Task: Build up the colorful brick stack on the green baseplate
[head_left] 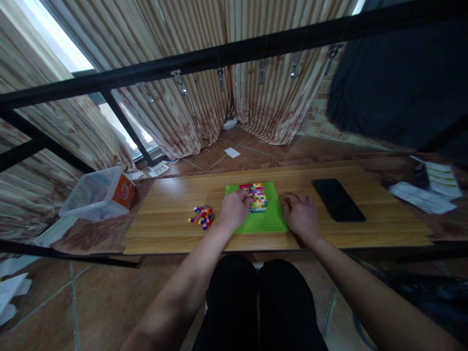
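Flanking bricks (259, 195), hands (235, 208), orange label (124, 191) unreadable

Right hand (300, 213) — narrow gap rightward, then phone (338, 200) in way.

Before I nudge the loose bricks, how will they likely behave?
The loose toy bricks will probably scatter, lying in a jumbled heap. Each looks light, being tiny compared with the left hand. Boxy shapes suggest sliding, not rolling.

A home (patterned curtains (199, 109), tiled floor (109, 297))
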A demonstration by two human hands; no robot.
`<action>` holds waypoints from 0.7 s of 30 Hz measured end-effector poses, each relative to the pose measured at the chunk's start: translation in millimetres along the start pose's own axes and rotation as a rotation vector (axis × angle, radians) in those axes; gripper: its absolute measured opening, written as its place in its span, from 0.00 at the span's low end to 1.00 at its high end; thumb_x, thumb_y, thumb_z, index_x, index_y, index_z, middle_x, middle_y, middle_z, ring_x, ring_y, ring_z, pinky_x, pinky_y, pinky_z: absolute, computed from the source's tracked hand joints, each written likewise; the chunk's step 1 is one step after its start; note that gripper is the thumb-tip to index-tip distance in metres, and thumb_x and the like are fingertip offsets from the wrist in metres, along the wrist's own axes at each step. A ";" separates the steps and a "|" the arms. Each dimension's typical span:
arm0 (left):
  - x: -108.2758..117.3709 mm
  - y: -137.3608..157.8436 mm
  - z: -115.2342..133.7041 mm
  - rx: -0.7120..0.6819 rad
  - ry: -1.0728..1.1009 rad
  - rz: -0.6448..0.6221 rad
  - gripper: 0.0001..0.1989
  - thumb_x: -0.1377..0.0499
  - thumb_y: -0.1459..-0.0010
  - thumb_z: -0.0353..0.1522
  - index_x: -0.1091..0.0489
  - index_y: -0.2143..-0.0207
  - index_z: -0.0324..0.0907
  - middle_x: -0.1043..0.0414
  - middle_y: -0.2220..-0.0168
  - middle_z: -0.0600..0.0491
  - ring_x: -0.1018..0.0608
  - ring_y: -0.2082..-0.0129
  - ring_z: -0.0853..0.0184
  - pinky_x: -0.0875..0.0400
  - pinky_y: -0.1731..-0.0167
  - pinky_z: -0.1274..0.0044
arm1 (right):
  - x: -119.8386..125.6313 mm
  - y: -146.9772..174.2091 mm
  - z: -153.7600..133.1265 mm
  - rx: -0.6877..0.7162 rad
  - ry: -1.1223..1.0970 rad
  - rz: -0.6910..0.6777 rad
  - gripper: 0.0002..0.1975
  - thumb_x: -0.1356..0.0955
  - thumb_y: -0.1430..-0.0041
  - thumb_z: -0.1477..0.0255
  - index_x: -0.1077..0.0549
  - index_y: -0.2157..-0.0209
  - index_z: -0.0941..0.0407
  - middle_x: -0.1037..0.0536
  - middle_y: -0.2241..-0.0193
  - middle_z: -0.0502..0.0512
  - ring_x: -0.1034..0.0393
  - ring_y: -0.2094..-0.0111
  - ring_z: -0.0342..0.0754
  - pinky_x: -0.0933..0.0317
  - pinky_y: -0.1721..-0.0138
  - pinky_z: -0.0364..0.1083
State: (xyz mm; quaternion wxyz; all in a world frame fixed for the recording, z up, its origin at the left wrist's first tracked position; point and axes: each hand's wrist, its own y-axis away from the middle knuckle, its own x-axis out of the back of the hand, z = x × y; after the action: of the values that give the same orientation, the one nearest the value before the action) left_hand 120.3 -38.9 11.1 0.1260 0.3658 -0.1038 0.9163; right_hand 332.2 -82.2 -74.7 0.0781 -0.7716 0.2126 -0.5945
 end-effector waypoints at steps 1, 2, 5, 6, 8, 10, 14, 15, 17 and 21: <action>-0.3 -0.2 1.3 -0.002 -0.011 0.000 0.08 0.44 0.44 0.29 0.26 0.73 0.41 0.27 0.77 0.53 0.25 0.72 0.65 0.35 0.68 0.76 | 0.2 0.0 0.0 -0.001 0.000 -0.001 0.17 0.40 0.36 0.67 0.26 0.54 0.59 0.25 0.52 0.64 0.36 0.53 0.59 0.44 0.53 0.54; -0.4 0.0 2.1 -0.003 -0.019 0.000 0.08 0.44 0.43 0.29 0.25 0.73 0.41 0.26 0.77 0.52 0.25 0.72 0.65 0.36 0.67 0.76 | 0.2 -0.1 0.0 -0.005 0.002 -0.001 0.17 0.40 0.36 0.67 0.26 0.54 0.59 0.25 0.52 0.64 0.36 0.53 0.59 0.44 0.54 0.54; 0.4 2.2 2.3 -0.001 -0.032 -0.002 0.10 0.46 0.41 0.29 0.25 0.71 0.41 0.27 0.77 0.52 0.24 0.72 0.65 0.36 0.68 0.77 | -0.6 -0.5 0.6 -0.007 0.006 0.000 0.17 0.40 0.36 0.67 0.26 0.54 0.59 0.25 0.53 0.64 0.36 0.53 0.59 0.44 0.54 0.54; 1.2 3.2 1.8 0.001 -0.033 -0.003 0.11 0.48 0.40 0.30 0.26 0.70 0.41 0.27 0.77 0.52 0.24 0.73 0.65 0.36 0.69 0.77 | -1.1 -0.6 0.9 -0.006 0.004 0.002 0.17 0.40 0.36 0.67 0.26 0.54 0.59 0.25 0.53 0.64 0.36 0.53 0.59 0.44 0.54 0.54; 3.1 5.0 0.5 0.002 -0.035 0.002 0.13 0.50 0.38 0.29 0.26 0.68 0.41 0.26 0.76 0.52 0.24 0.73 0.66 0.36 0.70 0.77 | -2.0 -0.8 1.4 -0.001 -0.002 0.003 0.17 0.40 0.37 0.67 0.26 0.55 0.59 0.25 0.53 0.64 0.36 0.53 0.59 0.44 0.54 0.54; 4.5 6.2 -0.7 0.005 -0.046 0.013 0.13 0.50 0.38 0.29 0.26 0.68 0.42 0.26 0.76 0.52 0.24 0.73 0.66 0.36 0.70 0.77 | -2.3 -0.7 1.5 -0.005 -0.004 0.007 0.17 0.40 0.37 0.67 0.26 0.55 0.59 0.25 0.53 0.64 0.36 0.53 0.59 0.44 0.54 0.54; 3.6 6.9 -2.4 0.016 -0.070 0.038 0.10 0.47 0.40 0.29 0.26 0.68 0.41 0.25 0.75 0.50 0.24 0.73 0.65 0.37 0.70 0.76 | -1.4 -0.4 1.2 -0.004 -0.008 0.002 0.17 0.40 0.37 0.67 0.26 0.54 0.59 0.25 0.52 0.64 0.36 0.53 0.60 0.44 0.54 0.55; 2.7 7.0 -2.6 0.026 -0.072 0.052 0.09 0.46 0.40 0.30 0.26 0.67 0.41 0.25 0.74 0.50 0.24 0.73 0.65 0.37 0.70 0.76 | -1.0 -0.4 1.0 0.002 -0.012 0.003 0.17 0.40 0.37 0.67 0.26 0.54 0.59 0.25 0.52 0.64 0.36 0.53 0.60 0.44 0.54 0.55; 0.7 7.3 -2.8 0.063 -0.080 0.085 0.08 0.44 0.41 0.32 0.25 0.65 0.41 0.24 0.74 0.50 0.24 0.72 0.64 0.37 0.70 0.76 | -0.3 -0.4 0.6 0.006 -0.016 0.009 0.17 0.40 0.37 0.67 0.26 0.55 0.59 0.25 0.53 0.65 0.36 0.53 0.60 0.44 0.53 0.55; -2.6 7.2 -2.2 0.158 -0.106 0.124 0.09 0.40 0.43 0.36 0.25 0.64 0.41 0.23 0.72 0.49 0.23 0.71 0.63 0.38 0.71 0.75 | 0.8 -0.2 -0.4 -0.012 -0.004 0.001 0.18 0.40 0.37 0.67 0.26 0.54 0.60 0.25 0.52 0.65 0.36 0.53 0.60 0.44 0.53 0.55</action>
State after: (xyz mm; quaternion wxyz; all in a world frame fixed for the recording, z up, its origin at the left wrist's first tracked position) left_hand 118.5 -45.6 7.0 0.0341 0.4153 -0.0601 0.9071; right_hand 331.9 -82.3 -73.8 0.0742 -0.7732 0.2161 -0.5916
